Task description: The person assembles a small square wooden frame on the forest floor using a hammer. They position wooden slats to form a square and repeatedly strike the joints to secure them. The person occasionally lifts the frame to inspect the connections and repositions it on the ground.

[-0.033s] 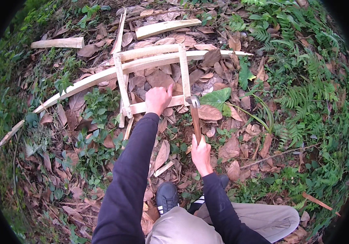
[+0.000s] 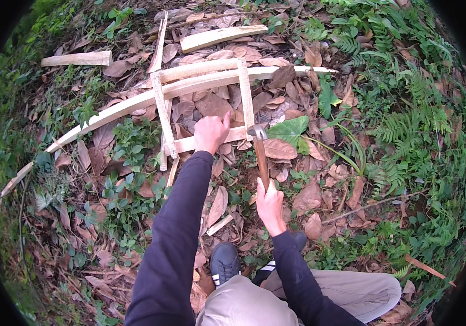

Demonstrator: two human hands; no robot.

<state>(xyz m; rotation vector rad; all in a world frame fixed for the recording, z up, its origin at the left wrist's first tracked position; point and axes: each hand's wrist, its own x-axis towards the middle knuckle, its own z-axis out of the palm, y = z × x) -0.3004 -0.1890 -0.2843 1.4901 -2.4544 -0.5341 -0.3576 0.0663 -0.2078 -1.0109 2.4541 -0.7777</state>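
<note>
A four-sided frame of pale wooden strips lies on the leaf litter ahead of me. My left hand (image 2: 212, 133) is closed round its near strip (image 2: 186, 145), left of the middle, with part of the strip hidden under the fist. In my right hand (image 2: 270, 205) is a hammer (image 2: 262, 157), gripped low on its brown wooden handle. The metal head is right at the frame's near right corner, beside the lower end of the right strip (image 2: 246, 100). Whether head and wood touch, I cannot tell. The left strip (image 2: 163, 111) crosses the near strip at its other end.
Behind and under the frame runs a long curved wooden strip (image 2: 111, 112). Loose wood pieces lie farther off: a short one (image 2: 78, 58) at left and a thicker one (image 2: 224, 37) at the back. Ferns (image 2: 407, 133) and a thin stick (image 2: 374, 206) are at right.
The hammer head has shifted and turned very slightly at the near right corner. My left hand keeps its hold on the near strip.
</note>
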